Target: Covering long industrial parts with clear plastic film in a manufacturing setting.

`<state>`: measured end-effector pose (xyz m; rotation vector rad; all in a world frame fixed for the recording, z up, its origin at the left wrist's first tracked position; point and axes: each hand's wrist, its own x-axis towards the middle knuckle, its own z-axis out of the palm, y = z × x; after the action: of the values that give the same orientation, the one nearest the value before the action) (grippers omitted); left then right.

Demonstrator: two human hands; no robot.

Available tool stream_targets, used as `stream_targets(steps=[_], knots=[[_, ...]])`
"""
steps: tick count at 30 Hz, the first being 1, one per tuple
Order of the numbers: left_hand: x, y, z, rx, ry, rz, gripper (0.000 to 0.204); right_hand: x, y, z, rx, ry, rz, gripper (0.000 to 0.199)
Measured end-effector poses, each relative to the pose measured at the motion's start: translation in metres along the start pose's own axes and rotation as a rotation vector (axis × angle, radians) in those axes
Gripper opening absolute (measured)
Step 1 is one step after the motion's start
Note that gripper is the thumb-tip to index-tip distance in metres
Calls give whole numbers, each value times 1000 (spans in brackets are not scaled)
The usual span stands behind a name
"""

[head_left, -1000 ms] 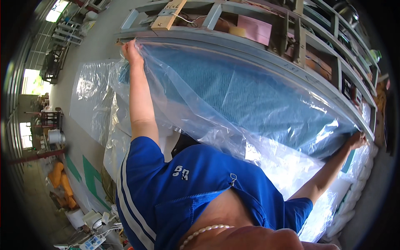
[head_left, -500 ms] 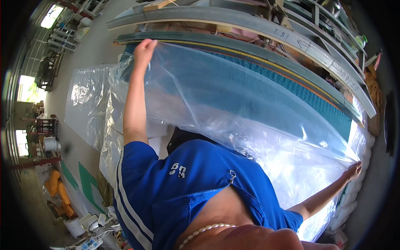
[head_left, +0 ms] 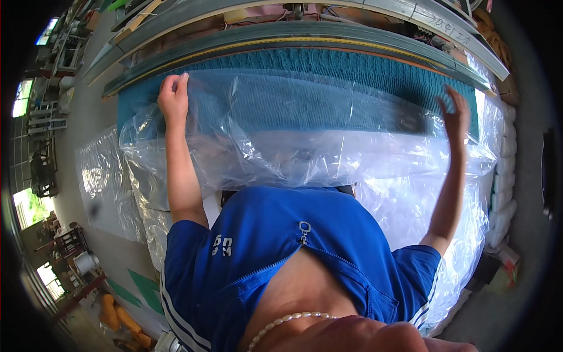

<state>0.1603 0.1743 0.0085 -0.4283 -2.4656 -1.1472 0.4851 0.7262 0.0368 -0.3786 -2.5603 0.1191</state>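
The clear plastic film [head_left: 305, 161] is in the middle of the frame, spread over the lower part of a teal cloth [head_left: 281, 58]. The film is thin, shiny and full of small wrinkles, with white reflections; the cloth looks ribbed and gathered. Both have the long axis from left to right across the frame, and the film's upper edge bows lightly upward. My left hand [head_left: 173, 100], at the upper left, is closed, pinching this edge between thumb and fingers. My right hand [head_left: 456, 114], at the upper right, is blurred, with fingers spread; I cannot tell if it touches the film. Dark handwritten marks are on the grey bar [head_left: 451, 30] at the upper right, and white letters are on my blue shirt [head_left: 311, 214] at the lower centre.
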Motion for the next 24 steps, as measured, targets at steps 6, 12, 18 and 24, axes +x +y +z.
stream_targets(steps=[6, 12, 18, 24], knots=[[5, 23, -49, 324, 230, 255, 27, 9, -121, 29, 86, -145, -240, 16], [-11, -36, -142, 847, -19, -139, 47, -6, -125, 18, 169, -152, -63, 12], [-5, -84, -121, 829, 120, -115, 57, -2, -134, 16, 294, -333, -49, 9], [7, -84, -108, 838, 98, 81, 56, -4, -79, -6, 215, -386, 80, 8]])
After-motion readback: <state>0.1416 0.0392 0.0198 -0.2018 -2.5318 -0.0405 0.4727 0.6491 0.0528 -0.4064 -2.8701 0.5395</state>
